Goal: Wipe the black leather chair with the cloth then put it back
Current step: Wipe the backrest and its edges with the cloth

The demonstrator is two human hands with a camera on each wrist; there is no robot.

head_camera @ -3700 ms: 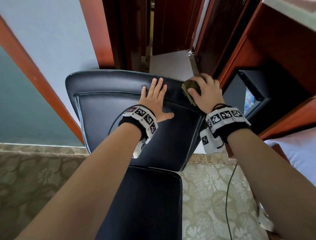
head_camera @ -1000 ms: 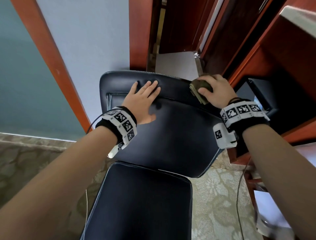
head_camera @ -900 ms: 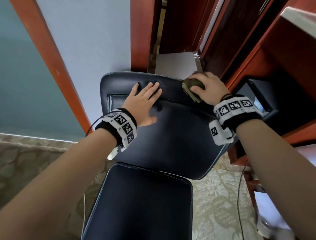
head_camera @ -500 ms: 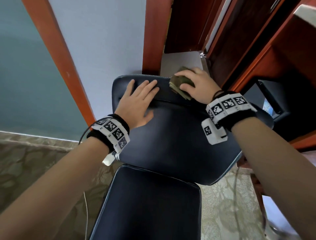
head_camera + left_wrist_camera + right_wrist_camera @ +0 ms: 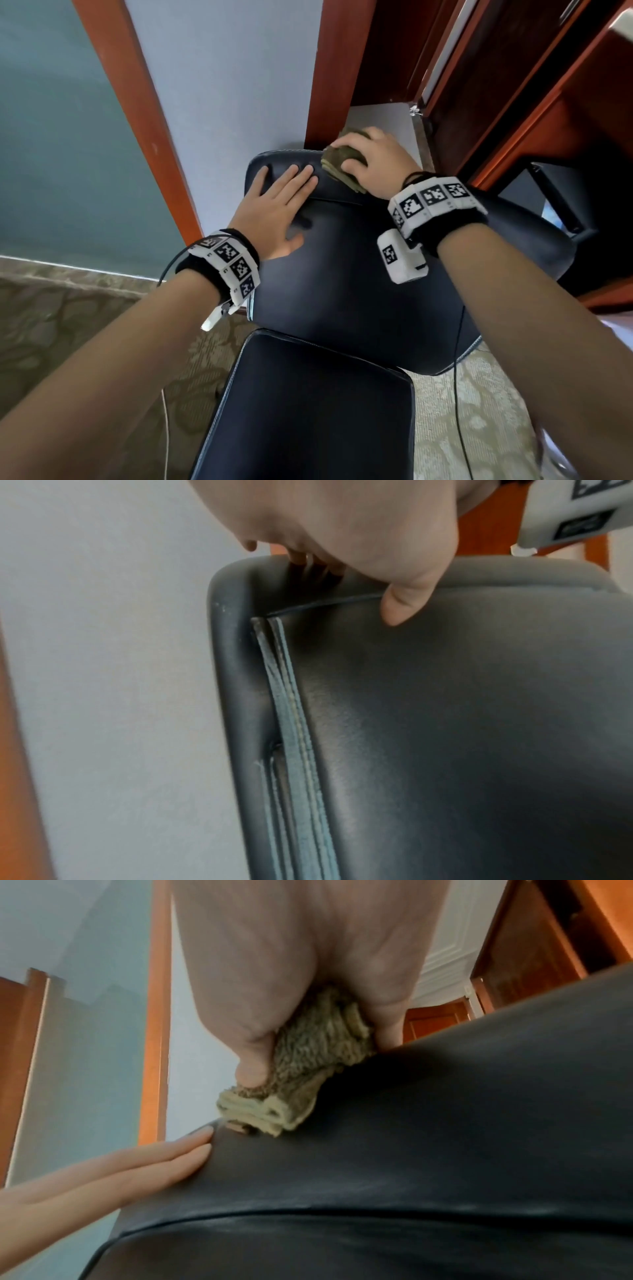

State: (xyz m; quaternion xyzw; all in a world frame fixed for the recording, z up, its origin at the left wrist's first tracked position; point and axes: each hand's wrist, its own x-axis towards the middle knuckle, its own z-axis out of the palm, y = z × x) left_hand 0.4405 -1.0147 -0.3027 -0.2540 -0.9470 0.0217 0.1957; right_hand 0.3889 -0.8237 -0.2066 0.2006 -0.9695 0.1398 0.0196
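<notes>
A patterned carpet [image 5: 85,342] runs to a pale wall [image 5: 233,85] with reddish wood trim. On the chair [image 5: 342,274] backrest's top, the right hand [image 5: 373,164] grips a folded, seemingly olive cloth [image 5: 337,159]; the left hand [image 5: 274,209] lies flat beside it, fingers straight.

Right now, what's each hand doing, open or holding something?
Left hand: open, fingers straight, flat on the black leather chair backrest.
Right hand: gripping the folded olive cloth, pressing it on the backrest's top edge.
</notes>
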